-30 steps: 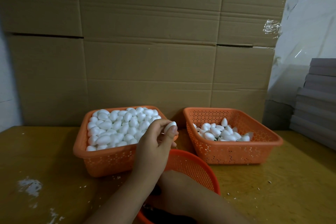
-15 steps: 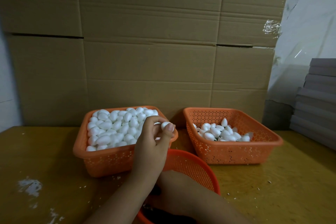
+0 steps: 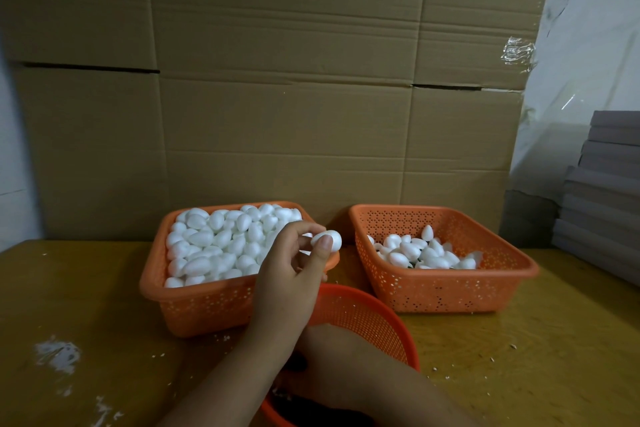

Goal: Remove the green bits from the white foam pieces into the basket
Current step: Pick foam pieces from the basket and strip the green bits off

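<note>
My left hand point(image 3: 291, 274) pinches one white foam piece point(image 3: 330, 240) at its fingertips, above the right rim of the left orange basket point(image 3: 152, 288), which is heaped with white foam pieces point(image 3: 214, 246). The right orange basket point(image 3: 450, 291) holds a smaller pile of foam pieces point(image 3: 422, 253). A round orange basket point(image 3: 374, 319) sits nearest me, with dark contents at its bottom. My right hand point(image 3: 332, 360) reaches into it, its fingers hidden behind my left wrist.
Large cardboard boxes point(image 3: 277, 114) wall off the back of the yellow table point(image 3: 519, 357). A stack of grey boards point(image 3: 602, 211) stands at the right edge. White crumbs point(image 3: 57, 354) lie on the table at the left.
My left fingers have shifted their pinch on the foam piece, which stays by the left basket's right rim. My right hand has stayed in the round basket.
</note>
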Motion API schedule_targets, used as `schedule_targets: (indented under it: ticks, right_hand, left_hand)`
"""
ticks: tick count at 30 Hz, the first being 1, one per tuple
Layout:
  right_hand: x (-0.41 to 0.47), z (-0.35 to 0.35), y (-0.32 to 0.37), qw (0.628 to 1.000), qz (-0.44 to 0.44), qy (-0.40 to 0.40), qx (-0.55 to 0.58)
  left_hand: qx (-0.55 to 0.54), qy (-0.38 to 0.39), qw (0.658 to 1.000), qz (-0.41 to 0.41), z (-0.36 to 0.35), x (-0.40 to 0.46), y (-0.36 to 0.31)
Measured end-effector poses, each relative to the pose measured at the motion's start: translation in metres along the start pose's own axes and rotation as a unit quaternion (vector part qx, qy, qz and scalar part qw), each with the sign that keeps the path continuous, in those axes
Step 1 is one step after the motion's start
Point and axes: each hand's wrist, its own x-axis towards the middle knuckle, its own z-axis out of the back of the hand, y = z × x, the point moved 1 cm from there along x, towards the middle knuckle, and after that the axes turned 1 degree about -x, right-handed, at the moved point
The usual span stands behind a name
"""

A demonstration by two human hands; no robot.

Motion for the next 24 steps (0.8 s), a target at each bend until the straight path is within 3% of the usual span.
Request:
schedule_targets:
  ticks: [24]
  right_hand:
    - [0.001, -0.0018, -0.0029, 1.0, -0.002, -0.002, -0.008]
  left_hand:
    - [0.03, 0.007, 0.999, -0.009, -0.001, 0.0005, 0.0028]
